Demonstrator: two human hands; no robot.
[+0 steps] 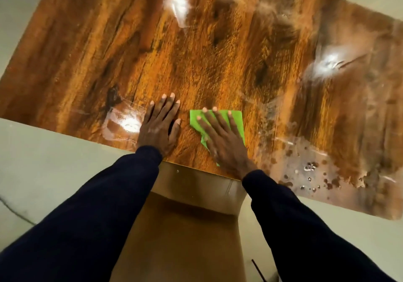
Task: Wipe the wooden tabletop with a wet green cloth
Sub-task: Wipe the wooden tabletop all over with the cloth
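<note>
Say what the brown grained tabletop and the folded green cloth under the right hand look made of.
Brown grained tabletop: wood or wood-look laminate, glossy; streaky grain, dark knots, bright glare. Folded green cloth: thin, matte fabric, perhaps microfibre; creased, lying flat under the right hand.

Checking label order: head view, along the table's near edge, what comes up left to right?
Wet shiny patch → left hand, flat on the tabletop → right hand pressing flat on the green cloth (overlapping, one position) → scattered water droplets.
</note>
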